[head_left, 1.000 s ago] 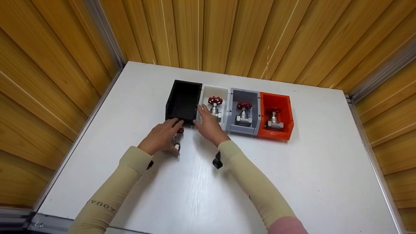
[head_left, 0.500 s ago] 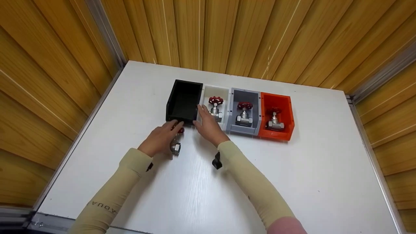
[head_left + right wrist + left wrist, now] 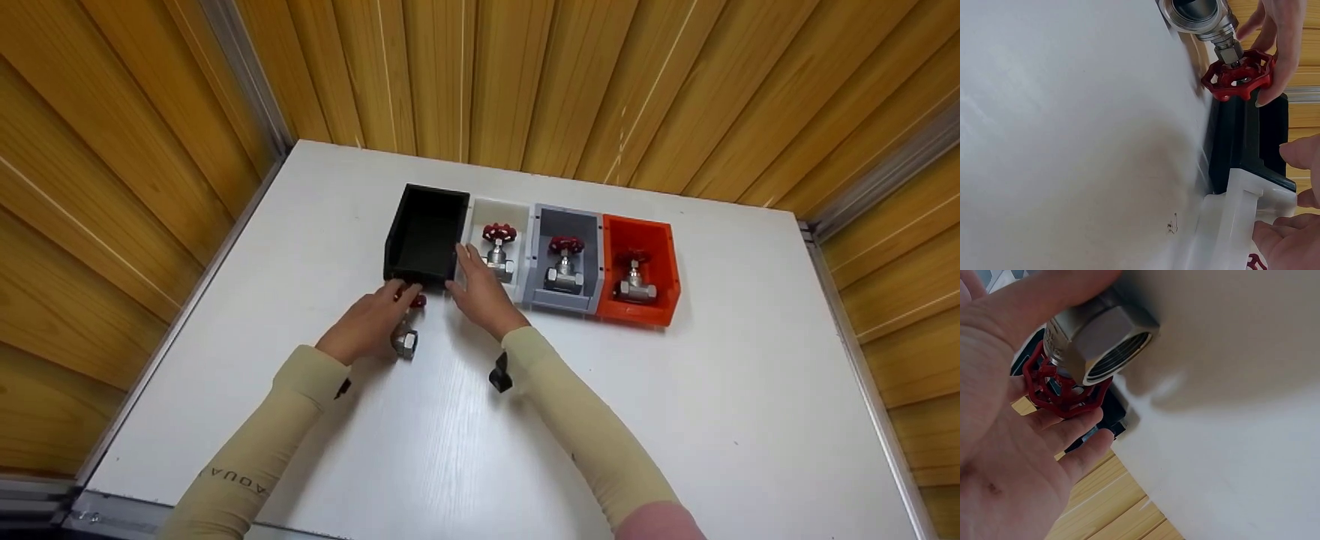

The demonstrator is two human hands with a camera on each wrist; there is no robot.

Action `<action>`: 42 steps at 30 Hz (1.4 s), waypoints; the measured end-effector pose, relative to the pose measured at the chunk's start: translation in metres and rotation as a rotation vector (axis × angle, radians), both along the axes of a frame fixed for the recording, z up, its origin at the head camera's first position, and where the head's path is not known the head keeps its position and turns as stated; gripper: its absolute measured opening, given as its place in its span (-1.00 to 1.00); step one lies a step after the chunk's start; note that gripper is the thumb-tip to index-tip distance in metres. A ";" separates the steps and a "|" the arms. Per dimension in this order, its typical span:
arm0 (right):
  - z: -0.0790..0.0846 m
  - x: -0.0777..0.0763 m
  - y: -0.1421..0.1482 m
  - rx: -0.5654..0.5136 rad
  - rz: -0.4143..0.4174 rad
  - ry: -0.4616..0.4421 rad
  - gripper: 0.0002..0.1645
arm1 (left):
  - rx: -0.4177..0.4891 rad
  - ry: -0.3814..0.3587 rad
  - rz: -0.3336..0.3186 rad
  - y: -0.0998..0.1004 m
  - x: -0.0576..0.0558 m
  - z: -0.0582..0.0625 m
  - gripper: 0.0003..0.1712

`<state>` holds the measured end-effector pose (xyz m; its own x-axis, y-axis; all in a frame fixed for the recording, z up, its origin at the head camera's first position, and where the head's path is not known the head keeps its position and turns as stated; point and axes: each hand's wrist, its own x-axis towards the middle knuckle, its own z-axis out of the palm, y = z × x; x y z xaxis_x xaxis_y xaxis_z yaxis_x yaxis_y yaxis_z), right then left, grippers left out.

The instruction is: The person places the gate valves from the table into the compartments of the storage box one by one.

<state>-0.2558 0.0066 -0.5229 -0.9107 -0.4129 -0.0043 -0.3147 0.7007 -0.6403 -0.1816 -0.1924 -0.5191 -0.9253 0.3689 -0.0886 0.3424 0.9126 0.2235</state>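
My left hand (image 3: 366, 324) holds a steel gate valve (image 3: 406, 343) with a red handwheel (image 3: 1067, 396), just in front of the black bin (image 3: 426, 236). In the left wrist view the thumb lies across the metal body and the fingers reach behind the wheel. The valve's threaded open end faces out past the hand. My right hand (image 3: 486, 296) rests with fairly straight fingers at the walls where the black bin meets the white bin (image 3: 1235, 219). Inside the white bin stands another red-wheeled valve (image 3: 498, 255), partly covered by that hand.
To the right, a grey bin (image 3: 559, 301) and an orange bin (image 3: 664, 300) continue the row, each with one red-wheeled valve inside. The row stands on a white table (image 3: 712, 420). Wood-look panels (image 3: 495, 82) with metal frame rails enclose its back and sides.
My left thumb has slid from the near end of the valve, which now shows its steel hex end. The right hand and the bins have stayed in place.
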 end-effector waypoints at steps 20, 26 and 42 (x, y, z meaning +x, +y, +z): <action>-0.004 -0.003 0.002 0.009 0.011 0.003 -0.18 | -0.027 0.070 -0.053 -0.001 -0.001 -0.003 0.20; -0.004 -0.003 0.004 0.004 0.018 0.006 -0.18 | -0.042 0.124 -0.080 -0.001 -0.003 -0.002 0.10; -0.001 -0.003 0.004 0.019 0.027 -0.034 -0.14 | -0.048 0.190 -0.089 -0.001 -0.013 0.013 0.08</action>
